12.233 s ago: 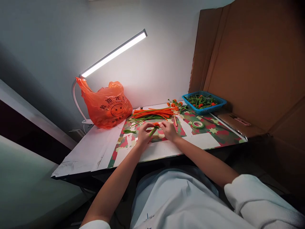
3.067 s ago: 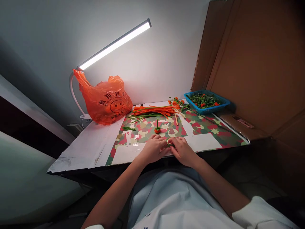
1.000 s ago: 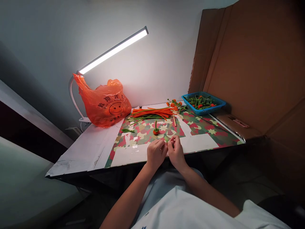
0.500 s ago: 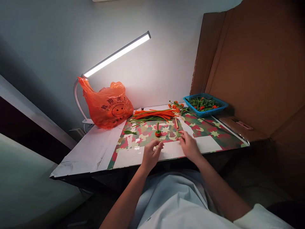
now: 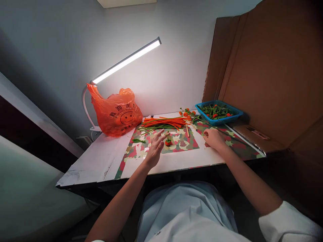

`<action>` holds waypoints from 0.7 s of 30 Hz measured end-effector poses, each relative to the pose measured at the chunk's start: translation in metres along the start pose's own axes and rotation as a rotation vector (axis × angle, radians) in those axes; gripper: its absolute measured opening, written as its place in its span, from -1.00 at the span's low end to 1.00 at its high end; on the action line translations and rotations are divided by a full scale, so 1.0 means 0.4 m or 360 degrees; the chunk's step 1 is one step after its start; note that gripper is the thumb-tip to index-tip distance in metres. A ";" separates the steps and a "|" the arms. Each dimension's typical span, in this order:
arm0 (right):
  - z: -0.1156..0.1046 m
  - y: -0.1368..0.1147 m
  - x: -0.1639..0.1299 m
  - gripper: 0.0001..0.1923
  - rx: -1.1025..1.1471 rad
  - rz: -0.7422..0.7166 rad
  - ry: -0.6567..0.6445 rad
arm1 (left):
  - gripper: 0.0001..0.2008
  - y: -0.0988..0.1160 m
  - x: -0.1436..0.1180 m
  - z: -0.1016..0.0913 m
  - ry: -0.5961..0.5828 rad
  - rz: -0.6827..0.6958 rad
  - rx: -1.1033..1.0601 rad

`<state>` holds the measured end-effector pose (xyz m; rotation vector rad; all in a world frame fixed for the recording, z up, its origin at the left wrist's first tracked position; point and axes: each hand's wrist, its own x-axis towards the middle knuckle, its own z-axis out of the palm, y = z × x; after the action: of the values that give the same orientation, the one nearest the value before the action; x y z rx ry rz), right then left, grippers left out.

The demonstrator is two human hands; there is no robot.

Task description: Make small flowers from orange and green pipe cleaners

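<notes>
Left hand (image 5: 154, 148) spread open, empty, fingertips just beside orange flower (image 5: 168, 142). Right hand (image 5: 213, 137) curled over something; hold cannot be told. Judgement: pickup step; next needs pinch on flower.

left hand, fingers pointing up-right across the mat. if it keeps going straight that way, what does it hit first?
Most likely the small orange-and-green flower piece, lying just past the open left hand. Beyond it lies the bundle of orange and green stems. Depth is uncertain; the fingers might pass above it.
</notes>
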<state>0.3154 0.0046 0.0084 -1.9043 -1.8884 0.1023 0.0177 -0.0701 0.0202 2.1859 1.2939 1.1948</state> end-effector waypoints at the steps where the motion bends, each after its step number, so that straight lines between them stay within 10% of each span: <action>1: -0.004 -0.015 0.002 -0.86 0.0111 -0.0067 0.0069 | -0.38 -0.004 0.013 -0.007 -0.0010 0.0042 0.0084; 6: -0.023 -0.178 0.017 -0.67 0.1330 -0.0669 -0.0182 | -0.45 -0.040 0.093 -0.017 -0.0099 0.0329 0.0394; 10: -0.001 -0.294 0.043 -0.62 0.1820 -0.0654 -0.0496 | -0.45 -0.087 0.138 -0.001 -0.0076 0.0460 0.0489; 21: 0.090 -0.288 0.047 -0.63 0.2060 -0.0374 -0.0556 | -0.50 -0.135 0.132 0.014 0.0004 0.0401 0.0651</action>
<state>0.1963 0.0274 0.0234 -0.7816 -1.5158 1.2811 0.0046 0.0036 0.0085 2.7067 1.3952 1.0926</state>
